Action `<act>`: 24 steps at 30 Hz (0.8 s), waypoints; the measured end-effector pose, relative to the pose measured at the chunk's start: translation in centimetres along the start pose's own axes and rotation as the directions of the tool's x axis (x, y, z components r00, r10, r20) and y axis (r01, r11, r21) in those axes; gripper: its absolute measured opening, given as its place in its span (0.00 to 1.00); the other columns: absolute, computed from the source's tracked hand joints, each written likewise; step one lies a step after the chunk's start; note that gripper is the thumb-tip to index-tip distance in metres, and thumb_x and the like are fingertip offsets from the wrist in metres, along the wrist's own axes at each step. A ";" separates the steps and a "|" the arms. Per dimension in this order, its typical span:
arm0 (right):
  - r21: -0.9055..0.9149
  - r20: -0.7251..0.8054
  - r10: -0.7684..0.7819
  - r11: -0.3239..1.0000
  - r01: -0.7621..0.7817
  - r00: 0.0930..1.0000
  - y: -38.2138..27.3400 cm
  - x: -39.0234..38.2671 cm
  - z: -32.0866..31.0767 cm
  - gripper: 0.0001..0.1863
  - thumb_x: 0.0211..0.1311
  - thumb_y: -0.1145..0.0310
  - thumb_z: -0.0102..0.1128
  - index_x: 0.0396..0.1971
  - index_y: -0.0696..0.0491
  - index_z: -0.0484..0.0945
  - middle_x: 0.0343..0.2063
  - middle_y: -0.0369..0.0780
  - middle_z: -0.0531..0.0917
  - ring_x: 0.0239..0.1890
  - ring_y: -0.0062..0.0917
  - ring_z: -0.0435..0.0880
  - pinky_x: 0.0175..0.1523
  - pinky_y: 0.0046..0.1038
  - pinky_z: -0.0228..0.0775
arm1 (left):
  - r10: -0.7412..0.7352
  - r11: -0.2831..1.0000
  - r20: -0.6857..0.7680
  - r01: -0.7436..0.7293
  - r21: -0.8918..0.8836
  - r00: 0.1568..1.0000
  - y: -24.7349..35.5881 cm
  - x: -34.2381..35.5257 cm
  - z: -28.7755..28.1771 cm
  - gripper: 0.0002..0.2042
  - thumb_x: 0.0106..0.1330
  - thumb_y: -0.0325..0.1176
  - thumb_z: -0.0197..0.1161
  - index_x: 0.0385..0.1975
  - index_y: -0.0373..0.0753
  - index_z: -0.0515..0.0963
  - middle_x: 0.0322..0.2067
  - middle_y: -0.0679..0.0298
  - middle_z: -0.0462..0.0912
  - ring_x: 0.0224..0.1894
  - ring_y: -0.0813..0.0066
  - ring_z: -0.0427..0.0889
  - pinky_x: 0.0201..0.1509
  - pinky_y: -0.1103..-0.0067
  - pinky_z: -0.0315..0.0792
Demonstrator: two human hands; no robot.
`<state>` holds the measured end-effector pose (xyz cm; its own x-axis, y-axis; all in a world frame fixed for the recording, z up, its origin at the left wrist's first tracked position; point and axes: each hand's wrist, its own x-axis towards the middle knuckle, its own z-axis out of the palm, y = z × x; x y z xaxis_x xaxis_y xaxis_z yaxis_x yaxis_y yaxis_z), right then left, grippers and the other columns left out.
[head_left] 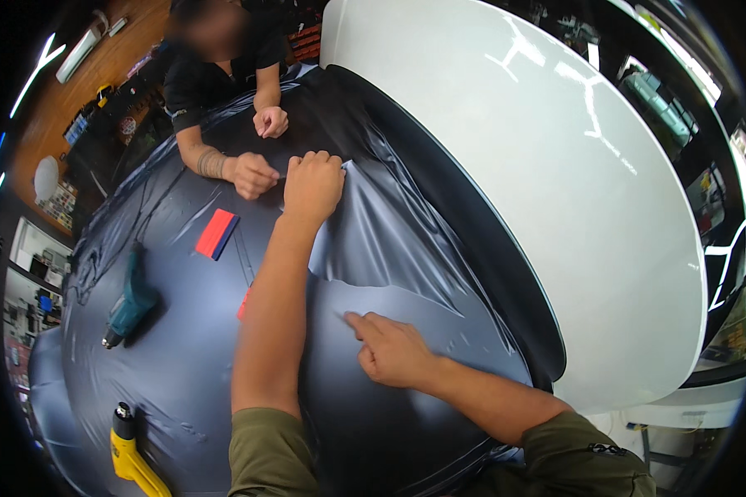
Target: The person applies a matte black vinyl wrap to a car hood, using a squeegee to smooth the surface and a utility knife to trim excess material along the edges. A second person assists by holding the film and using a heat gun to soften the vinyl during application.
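Your L hand (315, 186), R of the red squeegee (215, 233), gripped the film flap (394, 244) by a corner; flap slanted lengthwise R & twd you from there. Your R hand (394, 352), nearer you than squeegee, index out; can't tell if gripping.

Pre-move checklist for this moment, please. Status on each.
1. Left hand on the film: ok, fingers closed at the top of the loose fold.
2. Loose fold smooth: not ok, creases fan down from the left hand.
3. Right hand free: ok, index finger extended, nothing visible in its grasp.
4. Co-worker's nearer hand well clear of the left hand: not ok, close beside it.
5. Teal heat gun and yellow heat gun off: cannot tell; both lie at the left, no hand on them.
6. Red squeegee free: ok, no hand on it.
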<state>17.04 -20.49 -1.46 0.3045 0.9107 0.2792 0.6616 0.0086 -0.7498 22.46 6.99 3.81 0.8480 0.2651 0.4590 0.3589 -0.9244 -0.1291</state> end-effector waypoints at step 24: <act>0.027 0.024 -0.194 0.981 0.193 0.981 1.6 -0.7 -0.3 0.17 0.57 0.74 0.52 0.46 0.62 0.78 0.40 0.46 0.79 0.45 0.37 0.78 0.50 0.37 0.74 | -0.607 0.771 0.173 0.628 -0.105 0.775 2.8 3.6 0.7 0.15 0.59 0.42 0.65 0.29 0.33 0.84 0.27 0.47 0.86 0.34 0.51 0.87 0.43 0.65 0.78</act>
<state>18.08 -21.29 -2.65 0.1541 0.9012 0.4050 0.6891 0.1957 -0.6977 26.75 5.56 4.46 0.5069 0.8144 0.2823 0.7682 -0.5754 0.2806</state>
